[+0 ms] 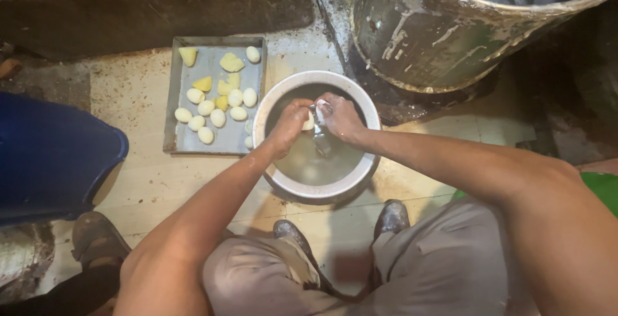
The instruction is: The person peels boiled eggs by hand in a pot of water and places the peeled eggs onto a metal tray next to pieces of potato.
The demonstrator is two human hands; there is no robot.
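Observation:
A round metal bowl (317, 190) of murky water stands on the floor in front of me. Over it, my left hand (293, 121) holds a pale peeled potato (309, 121). My right hand (340, 116) grips a small metal peeler (320, 129), its blade hanging down against the potato. Left of the bowl lies a flat grey metal tray (183, 142) carrying several peeled potatoes (217, 118), some whole and pale, some cut and yellow.
A large dented metal drum (444, 26) stands at the back right. A blue container (51, 155) sits at the left. My shoes (393, 216) rest just behind the bowl. Another person's sandalled foot (96, 239) is at the lower left. A dark ledge (154, 0) runs along the back.

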